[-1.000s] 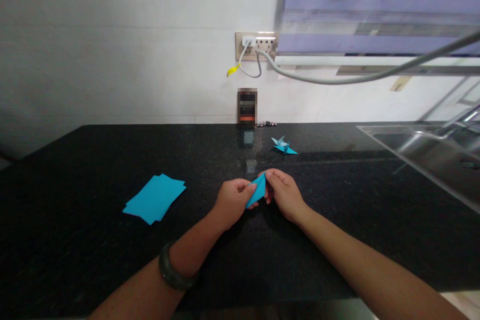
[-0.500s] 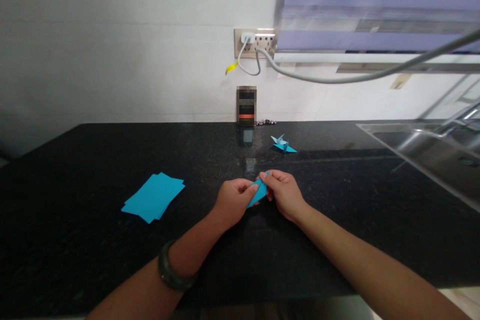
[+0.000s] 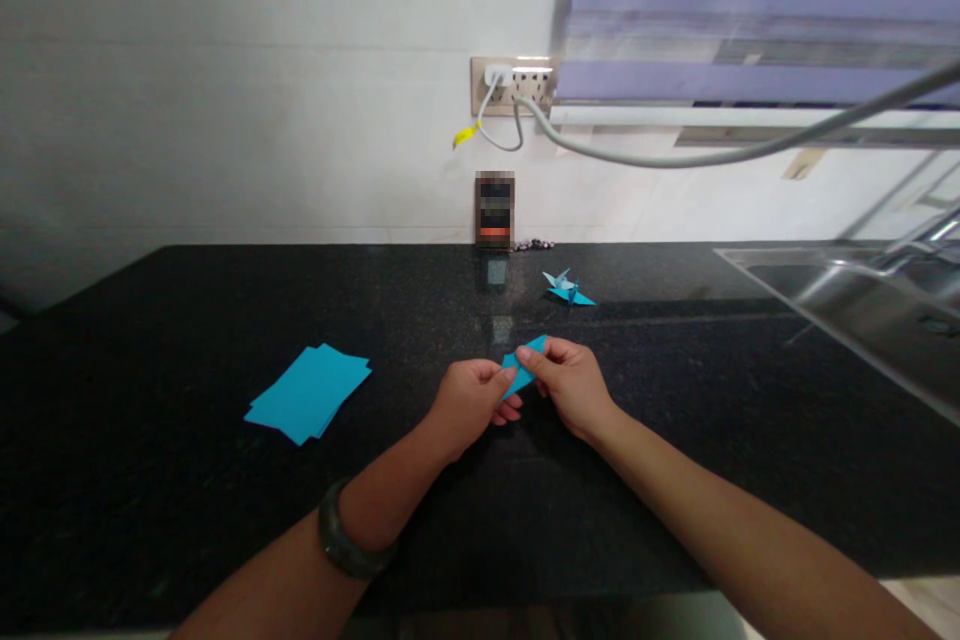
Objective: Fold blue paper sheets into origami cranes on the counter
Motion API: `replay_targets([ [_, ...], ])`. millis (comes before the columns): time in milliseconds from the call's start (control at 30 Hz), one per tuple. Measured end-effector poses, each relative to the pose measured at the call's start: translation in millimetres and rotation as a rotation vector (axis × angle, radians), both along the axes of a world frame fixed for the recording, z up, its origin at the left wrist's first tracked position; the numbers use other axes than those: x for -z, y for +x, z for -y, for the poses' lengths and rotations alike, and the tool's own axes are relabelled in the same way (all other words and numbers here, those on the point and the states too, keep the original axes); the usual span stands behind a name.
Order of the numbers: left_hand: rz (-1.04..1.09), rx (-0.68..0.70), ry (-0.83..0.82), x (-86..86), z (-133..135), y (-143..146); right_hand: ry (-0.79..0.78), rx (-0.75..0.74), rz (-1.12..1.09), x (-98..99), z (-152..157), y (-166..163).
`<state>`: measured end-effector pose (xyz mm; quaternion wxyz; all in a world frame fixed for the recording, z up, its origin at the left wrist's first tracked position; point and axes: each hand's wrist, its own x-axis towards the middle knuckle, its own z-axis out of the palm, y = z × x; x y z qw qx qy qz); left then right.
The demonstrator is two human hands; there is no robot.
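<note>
1. Your left grip [image 3: 466, 405] is closed on the folded blue paper [image 3: 520, 381], thumb on top at its lower left end
2. Your right grip [image 3: 576, 382] pinches the same paper at its upper right part, thumb lying across its face
3. That paper sits between your two hands over the desk [image 3: 420, 310], in from both the back and near edges; you cannot tell whether it touches the surface
4. To your left, a stack of blue sheets [image 3: 309, 395] lies on the desk, corners out of line
5. A pale blue crane [image 3: 559, 283] and a brighter blue crane [image 3: 577, 299] rest close together toward the back edge
6. Toward the desk's right end you have a metal sink [image 3: 862, 310], partly in view, with a dim drain [image 3: 941, 323] inside
7. At the back edge, a phone-like thing [image 3: 495, 210], its front blurred, stands against the wall [image 3: 300, 140]
</note>
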<state>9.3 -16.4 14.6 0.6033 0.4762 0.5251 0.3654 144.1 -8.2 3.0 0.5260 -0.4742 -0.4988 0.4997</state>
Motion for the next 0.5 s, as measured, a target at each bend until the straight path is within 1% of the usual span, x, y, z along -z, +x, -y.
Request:
replay_targets([
  [100,0.020,0.017,-0.002,-0.9,1,1,0.029,0.063,-0.003,0.6,0,1],
  [233,0.068,0.037,0.017,-1.5,2,-1,0.035,0.111,-0.008,3.4,-3,3],
  [333,0.083,0.052,0.016,-1.3,2,-3,0.042,0.171,-0.050,5.0,-9,9],
  [433,0.000,0.030,0.016,0.7,1,-4,0.046,0.251,-0.119,3.2,-13,14],
  [500,-0.084,-0.016,0.094,3.9,0,-5,0.027,0.228,-0.120,0.2,-11,13],
])
